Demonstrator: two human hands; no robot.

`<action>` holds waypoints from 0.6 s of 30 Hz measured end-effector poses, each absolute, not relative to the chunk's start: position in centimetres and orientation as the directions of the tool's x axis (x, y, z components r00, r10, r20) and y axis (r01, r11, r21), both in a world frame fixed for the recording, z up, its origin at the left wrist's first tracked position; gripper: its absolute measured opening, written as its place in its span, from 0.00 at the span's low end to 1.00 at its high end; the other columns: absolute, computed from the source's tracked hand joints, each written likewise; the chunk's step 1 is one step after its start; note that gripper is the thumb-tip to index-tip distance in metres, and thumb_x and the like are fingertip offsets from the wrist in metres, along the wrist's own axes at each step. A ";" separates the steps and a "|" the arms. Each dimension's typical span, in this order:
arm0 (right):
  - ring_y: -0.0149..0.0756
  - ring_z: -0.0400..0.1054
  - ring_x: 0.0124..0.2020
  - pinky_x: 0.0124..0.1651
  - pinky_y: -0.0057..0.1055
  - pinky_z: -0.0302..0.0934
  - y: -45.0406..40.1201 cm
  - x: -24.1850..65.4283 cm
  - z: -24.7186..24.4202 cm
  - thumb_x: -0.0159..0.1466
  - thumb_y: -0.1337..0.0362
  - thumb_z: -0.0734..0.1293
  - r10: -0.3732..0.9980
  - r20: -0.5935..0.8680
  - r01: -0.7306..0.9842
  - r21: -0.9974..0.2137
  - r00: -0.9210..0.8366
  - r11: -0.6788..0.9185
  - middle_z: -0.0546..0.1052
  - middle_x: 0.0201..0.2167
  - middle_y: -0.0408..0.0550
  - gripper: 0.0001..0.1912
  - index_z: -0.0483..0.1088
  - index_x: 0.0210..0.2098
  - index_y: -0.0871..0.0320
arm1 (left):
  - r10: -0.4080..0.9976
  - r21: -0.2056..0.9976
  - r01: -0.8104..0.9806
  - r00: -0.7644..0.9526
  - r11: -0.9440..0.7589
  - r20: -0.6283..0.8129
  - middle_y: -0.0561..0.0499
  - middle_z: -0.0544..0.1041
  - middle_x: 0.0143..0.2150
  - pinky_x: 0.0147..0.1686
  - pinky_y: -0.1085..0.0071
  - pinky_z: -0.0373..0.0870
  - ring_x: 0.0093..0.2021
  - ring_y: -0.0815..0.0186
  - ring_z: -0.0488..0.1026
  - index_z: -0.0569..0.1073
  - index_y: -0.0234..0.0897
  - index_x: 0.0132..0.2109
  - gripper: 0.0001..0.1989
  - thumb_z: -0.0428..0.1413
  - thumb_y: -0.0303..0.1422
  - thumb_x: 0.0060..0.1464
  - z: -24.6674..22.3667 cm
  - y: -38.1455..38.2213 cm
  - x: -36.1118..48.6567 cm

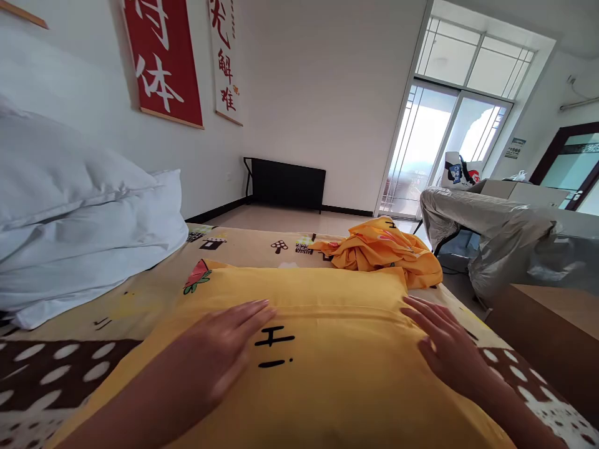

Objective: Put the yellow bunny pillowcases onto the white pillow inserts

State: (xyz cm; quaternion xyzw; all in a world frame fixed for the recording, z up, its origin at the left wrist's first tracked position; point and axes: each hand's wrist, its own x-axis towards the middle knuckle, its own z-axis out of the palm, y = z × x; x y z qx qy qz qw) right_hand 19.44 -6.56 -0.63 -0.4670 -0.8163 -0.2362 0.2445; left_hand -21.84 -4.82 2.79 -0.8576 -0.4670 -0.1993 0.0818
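Observation:
A yellow pillow (337, 368) lies flat in front of me on a patterned bedsheet (253, 240), with black "Hi" lettering and a watermelon print at its far left corner. My left hand (227, 343) rests on its left part beside the lettering, fingers stretched out. On the right edge of the pillow lies my right hand (442, 340), its fingers extended and slightly apart. Neither hand grips anything. Beyond the far right corner sits a crumpled orange-yellow cloth (384, 249).
White pillows (93, 206) are stacked at the left. A cardboard box (547, 337) stands at the right, near a plastic-covered table (496, 218). Against the far wall is a black panel (287, 183), left of a glass door (425, 143).

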 end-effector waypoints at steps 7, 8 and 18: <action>0.40 0.70 0.46 0.49 0.37 0.60 6.4 4.9 3.5 0.62 0.68 0.55 0.779 0.370 0.809 -0.109 -0.506 0.577 0.76 0.45 0.52 0.18 0.69 0.48 0.59 | 0.889 0.112 0.883 0.457 -0.456 0.021 0.37 0.75 0.49 0.49 0.57 0.66 0.49 0.51 0.72 0.74 0.33 0.49 0.21 0.44 0.34 0.55 6.0 8.4 -10.2; 0.39 0.70 0.45 0.49 0.37 0.60 7.6 4.6 2.5 0.64 0.67 0.54 0.790 0.349 0.812 -0.120 -0.504 0.571 0.77 0.44 0.52 0.18 0.70 0.47 0.59 | 0.894 0.130 0.885 0.446 -0.446 0.036 0.37 0.76 0.49 0.50 0.58 0.65 0.49 0.52 0.72 0.74 0.34 0.48 0.21 0.42 0.36 0.56 4.8 9.5 -10.6; 0.39 0.67 0.50 0.54 0.39 0.56 12.4 14.4 -5.2 0.69 0.53 0.49 0.921 0.230 0.824 -0.415 -0.316 0.386 0.75 0.49 0.48 0.24 0.70 0.49 0.55 | 0.984 0.353 0.919 0.153 -0.178 0.096 0.44 0.78 0.46 0.45 0.65 0.68 0.45 0.55 0.75 0.76 0.33 0.45 0.29 0.39 0.48 0.56 -3.6 15.8 -26.1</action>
